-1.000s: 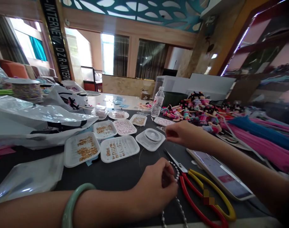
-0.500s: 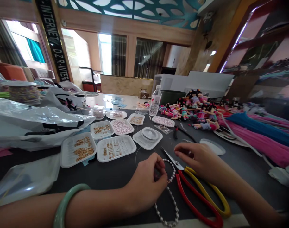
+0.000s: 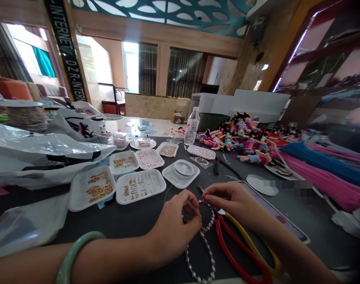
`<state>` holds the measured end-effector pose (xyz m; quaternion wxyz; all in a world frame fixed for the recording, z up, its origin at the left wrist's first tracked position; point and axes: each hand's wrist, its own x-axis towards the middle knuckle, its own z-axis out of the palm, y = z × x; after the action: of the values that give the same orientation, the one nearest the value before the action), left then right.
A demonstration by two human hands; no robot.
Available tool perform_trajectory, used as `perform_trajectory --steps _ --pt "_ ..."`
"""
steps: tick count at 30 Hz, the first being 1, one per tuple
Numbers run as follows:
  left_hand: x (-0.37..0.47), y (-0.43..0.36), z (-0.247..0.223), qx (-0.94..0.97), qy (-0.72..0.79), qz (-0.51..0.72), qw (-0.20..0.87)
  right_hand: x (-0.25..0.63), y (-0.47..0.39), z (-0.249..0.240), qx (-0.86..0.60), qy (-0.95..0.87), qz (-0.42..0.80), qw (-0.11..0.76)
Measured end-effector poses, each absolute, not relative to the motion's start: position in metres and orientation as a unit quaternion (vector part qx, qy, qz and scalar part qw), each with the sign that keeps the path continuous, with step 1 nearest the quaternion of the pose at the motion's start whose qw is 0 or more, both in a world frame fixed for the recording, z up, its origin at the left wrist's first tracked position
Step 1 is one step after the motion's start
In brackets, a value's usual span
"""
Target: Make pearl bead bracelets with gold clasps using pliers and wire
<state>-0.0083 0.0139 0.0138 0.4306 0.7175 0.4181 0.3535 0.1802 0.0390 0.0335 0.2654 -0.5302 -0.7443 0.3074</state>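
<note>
My left hand [image 3: 180, 221] is closed in a pinch on a strand of pearl-like white beads [image 3: 211, 256]. One loop of this strand hangs down onto the dark table, and a smaller curve runs up toward the right. A small gold-coloured piece shows just beside the left fingertips. My right hand [image 3: 227, 197] pinches at the upper end of the bead curve, its thumb and finger together; exactly what they grip is partly hidden. Under the right hand lie scissors [image 3: 231, 250] with one red and one yellow handle, their blades mostly covered.
White trays [image 3: 141, 199] of gold and pink beads stand left of centre, near a tray with a spool [image 3: 184, 168]. Pliers [image 3: 217, 167], a water bottle [image 3: 191, 128] and dolls [image 3: 247, 134] lie beyond. A phone [image 3: 286, 225] is beside my right forearm; plastic bags [image 3: 49, 154] fill the left.
My right hand has moved left and down, from above the scissors to the beads, and its fingers have closed. A phone now shows by the right forearm. The view has shifted slightly.
</note>
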Motion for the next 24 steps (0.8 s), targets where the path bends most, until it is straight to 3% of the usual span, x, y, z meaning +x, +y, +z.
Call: perform_trajectory --steps 12,24 --pt "-0.004 0.019 0.006 0.662 0.425 0.362 0.499 0.178 0.035 0.031 -0.519 -0.723 0.350 0.291" --pt "-0.009 0.018 0.005 0.678 0.369 0.396 0.497 0.181 0.035 0.011 -0.527 -0.750 0.330 0.228"
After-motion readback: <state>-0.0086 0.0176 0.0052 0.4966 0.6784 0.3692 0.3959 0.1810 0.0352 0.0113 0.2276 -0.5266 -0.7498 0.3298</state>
